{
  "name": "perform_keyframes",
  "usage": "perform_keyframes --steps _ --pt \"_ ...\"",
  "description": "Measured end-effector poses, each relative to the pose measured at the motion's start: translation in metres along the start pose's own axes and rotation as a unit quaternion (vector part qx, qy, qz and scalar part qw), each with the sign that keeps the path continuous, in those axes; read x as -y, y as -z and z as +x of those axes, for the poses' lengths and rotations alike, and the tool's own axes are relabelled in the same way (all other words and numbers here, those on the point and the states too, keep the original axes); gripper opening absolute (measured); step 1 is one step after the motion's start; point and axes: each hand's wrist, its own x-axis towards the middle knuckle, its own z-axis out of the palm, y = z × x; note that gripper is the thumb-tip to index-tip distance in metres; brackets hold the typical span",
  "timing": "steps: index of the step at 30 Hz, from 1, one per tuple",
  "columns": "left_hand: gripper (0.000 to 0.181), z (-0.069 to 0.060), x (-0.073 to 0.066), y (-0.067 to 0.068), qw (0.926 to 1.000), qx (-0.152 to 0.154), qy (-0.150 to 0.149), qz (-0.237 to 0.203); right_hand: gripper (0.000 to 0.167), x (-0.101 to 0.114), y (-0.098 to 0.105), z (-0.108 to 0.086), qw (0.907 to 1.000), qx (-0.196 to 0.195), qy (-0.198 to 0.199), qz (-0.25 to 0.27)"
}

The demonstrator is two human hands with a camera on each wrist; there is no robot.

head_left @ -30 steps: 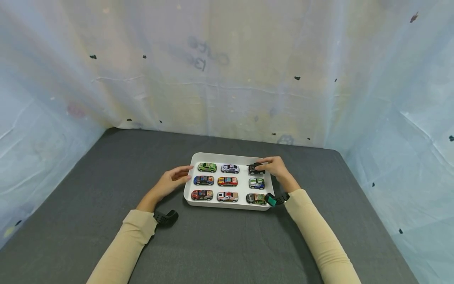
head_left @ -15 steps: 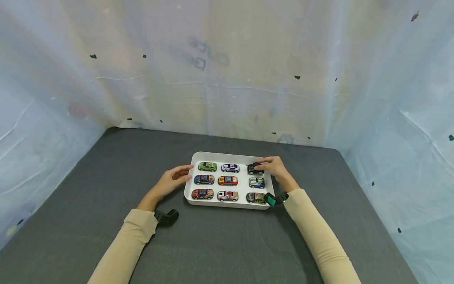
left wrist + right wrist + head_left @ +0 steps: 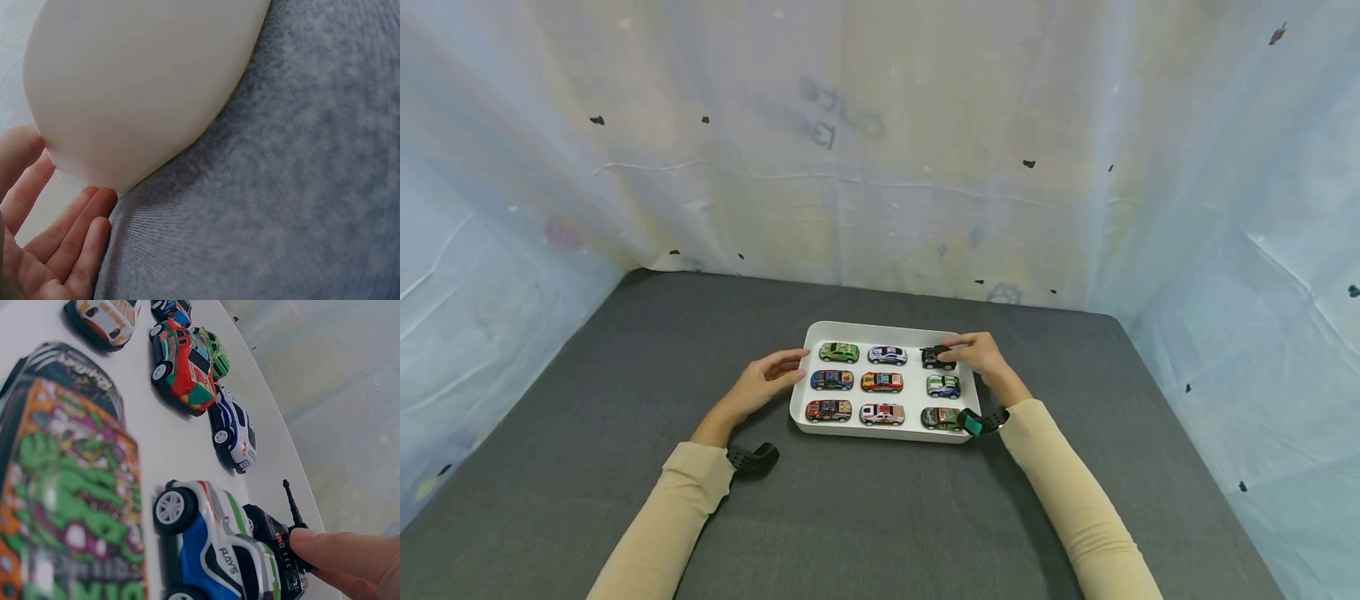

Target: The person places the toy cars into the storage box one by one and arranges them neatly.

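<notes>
A white tray holds several small toy cars in rows. At its far right corner, my right hand pinches a black toy car with a thin barrel sticking out. In the right wrist view, the thumb presses on this black toy car, beside a white, blue and green toy car. My left hand touches the tray's left edge. Its fingers lie fairly straight against the tray's outer wall in the left wrist view.
The middle column has a white-and-purple car, a red-and-yellow car and a white-and-red car. A green car is at far left. Grey cloth covers the table; pale sheeting surrounds it.
The black toy car has shifted slightly left within the tray, with my right fingers on it. My left hand stays at the tray's left edge.
</notes>
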Motion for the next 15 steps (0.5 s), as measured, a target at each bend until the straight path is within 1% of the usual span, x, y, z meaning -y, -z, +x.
perform_keyframes --steps 4,10,13,15 --pt "0.052 0.000 -0.001 0.001 1.0000 0.003 0.001 -0.001 0.040 -0.001 0.001 -0.002 1.0000 -0.004 -0.003 0.005" --pt "0.052 0.005 0.000 0.002 0.9999 0.009 0.002 0.006 0.040 0.002 0.006 -0.008 0.9998 -0.010 0.008 0.012" --pt "0.051 0.006 -0.001 0.005 0.9998 0.014 -0.003 0.013 0.041 0.005 0.012 -0.011 0.9997 -0.015 0.017 0.009" --pt "0.052 0.006 -0.005 0.009 0.9996 0.014 -0.010 0.023 0.042 0.006 0.018 -0.013 0.9993 -0.025 0.027 0.001"
